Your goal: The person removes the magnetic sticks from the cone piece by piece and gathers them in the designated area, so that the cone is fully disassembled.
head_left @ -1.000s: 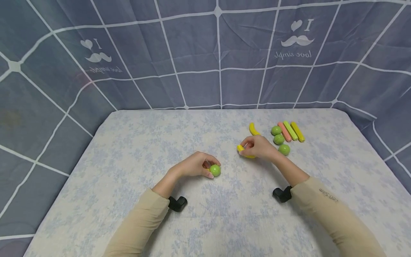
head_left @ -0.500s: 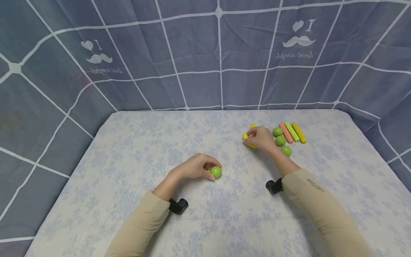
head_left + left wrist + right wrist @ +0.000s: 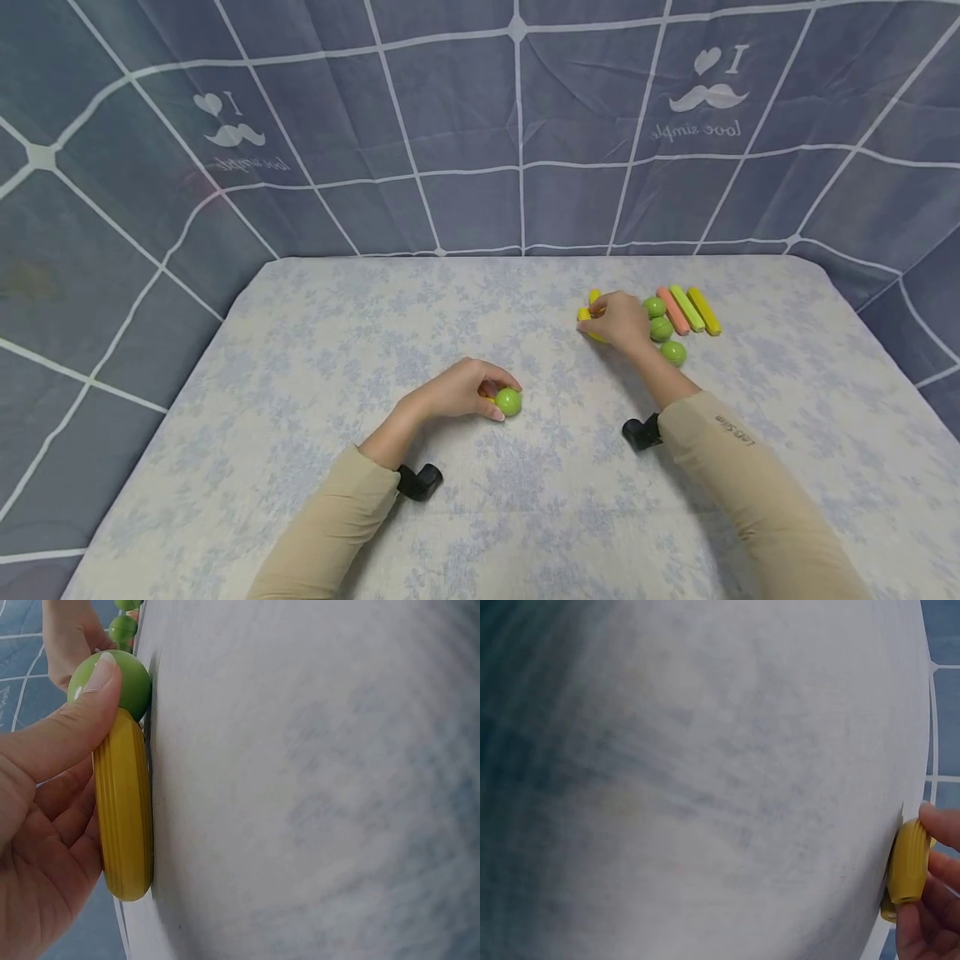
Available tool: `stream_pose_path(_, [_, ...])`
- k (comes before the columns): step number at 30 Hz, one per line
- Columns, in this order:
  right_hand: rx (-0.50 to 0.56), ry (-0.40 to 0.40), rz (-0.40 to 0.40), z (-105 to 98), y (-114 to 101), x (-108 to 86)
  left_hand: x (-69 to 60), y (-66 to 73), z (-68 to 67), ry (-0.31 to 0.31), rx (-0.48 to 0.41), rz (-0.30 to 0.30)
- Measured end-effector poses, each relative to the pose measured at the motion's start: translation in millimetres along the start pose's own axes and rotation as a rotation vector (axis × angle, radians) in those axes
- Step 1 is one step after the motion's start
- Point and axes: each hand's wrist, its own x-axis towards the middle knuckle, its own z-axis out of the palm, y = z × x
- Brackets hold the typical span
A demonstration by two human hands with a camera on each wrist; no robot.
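Note:
Near the table's middle, my left hand (image 3: 453, 389) grips a smooth green ball (image 3: 508, 402) between thumb and fingers. Against that ball, under the palm, lies a ridged yellow stick-shaped piece (image 3: 124, 810), plain in the left wrist view. Farther right and back, my right hand (image 3: 621, 321) pinches a ridged yellow, banana-like piece (image 3: 910, 862) just over the cloth; its far side is hidden by the fingers. Right behind those fingers, another yellow banana-like piece (image 3: 594, 296) shows only its tip.
Beside the right hand sit green balls (image 3: 673, 354) in a loose line. Right of them lie a pink stick (image 3: 673, 312), a lime stick (image 3: 687, 308) and a yellow stick (image 3: 705, 312). A patterned cloth covers the table (image 3: 337, 317); a blue curtain (image 3: 457, 125) hangs behind.
My right hand has carried its yellow piece back and slightly right, beside the other banana-like piece. The left hand has stayed at the green ball.

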Motion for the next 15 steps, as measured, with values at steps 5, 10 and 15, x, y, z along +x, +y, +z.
stream_pose_path(5, [0.002,0.022,-0.009,1.0,1.3,1.5,0.3,-0.9,0.9,0.002,0.004,0.008])
stream_pose_path(10, [-0.005,0.033,-0.007,2.4,2.2,2.2,0.4,-1.9,1.7,0.000,0.011,0.013])
stream_pose_path(15, [-0.025,0.041,-0.006,4.1,2.0,2.7,0.0,-1.2,1.6,0.000,0.012,-0.001])
